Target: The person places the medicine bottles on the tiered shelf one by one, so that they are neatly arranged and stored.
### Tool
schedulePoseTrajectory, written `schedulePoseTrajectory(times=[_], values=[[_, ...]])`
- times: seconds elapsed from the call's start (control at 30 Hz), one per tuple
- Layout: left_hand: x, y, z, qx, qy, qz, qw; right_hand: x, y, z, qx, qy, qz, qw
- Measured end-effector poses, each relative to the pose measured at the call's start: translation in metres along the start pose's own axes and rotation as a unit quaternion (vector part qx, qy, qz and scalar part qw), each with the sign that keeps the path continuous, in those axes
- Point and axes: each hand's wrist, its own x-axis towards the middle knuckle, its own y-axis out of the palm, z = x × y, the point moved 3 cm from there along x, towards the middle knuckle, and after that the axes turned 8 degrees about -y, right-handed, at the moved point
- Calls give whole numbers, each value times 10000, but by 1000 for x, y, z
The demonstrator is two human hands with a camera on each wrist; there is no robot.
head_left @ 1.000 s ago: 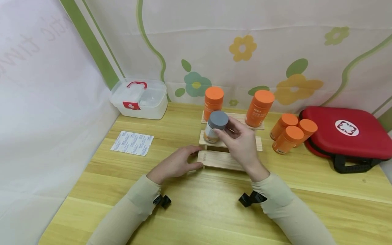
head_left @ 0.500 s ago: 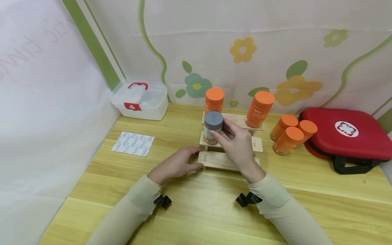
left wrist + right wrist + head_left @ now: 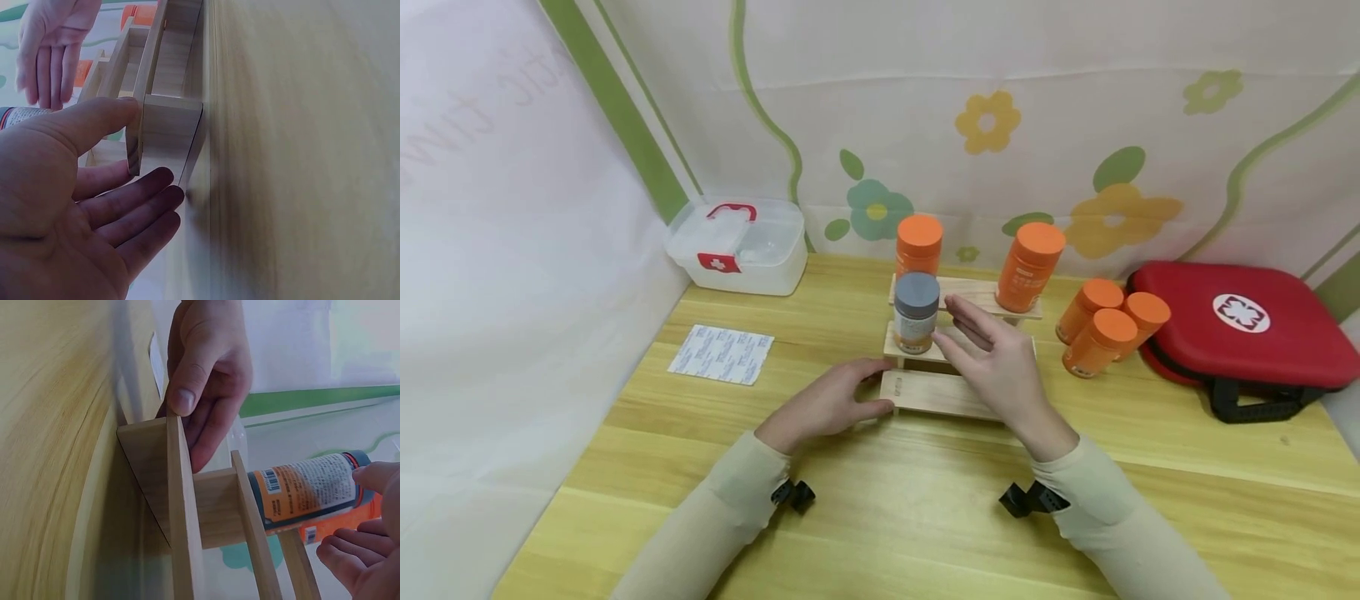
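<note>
A grey-capped bottle (image 3: 916,315) with a white and orange label stands upright at the left end of the middle step of a three-step wooden rack (image 3: 936,393). My right hand (image 3: 996,362) is just to its right with the fingers apart; in the right wrist view its thumb (image 3: 373,477) lies close to the bottle's cap, and whether they touch I cannot tell. My left hand (image 3: 827,402) pinches the left end of the lowest step, the thumb (image 3: 106,119) on the board's edge. Two orange bottles stand on the top step, one left (image 3: 919,242), one right (image 3: 1031,267).
Three more orange bottles (image 3: 1099,342) cluster on the table right of the rack, beside a red first-aid case (image 3: 1240,325) with a black handle. A clear plastic first-aid box (image 3: 737,246) stands at the back left. A white printed packet (image 3: 722,354) lies before it.
My right hand has let go of the grey-capped bottle, which now stands on the middle step, and has drawn slightly right. My left hand keeps its place at the rack.
</note>
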Motion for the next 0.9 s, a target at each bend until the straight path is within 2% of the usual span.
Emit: schedulePoseTrajectory(times=[0.47, 0.9], values=[[-2, 3, 4, -94, 29, -104, 9999, -20, -41, 12, -179, -422, -31, 9989], [1, 1, 0, -96, 44, -56, 9999, -32, -78, 14, -628, -775, 36, 9950]])
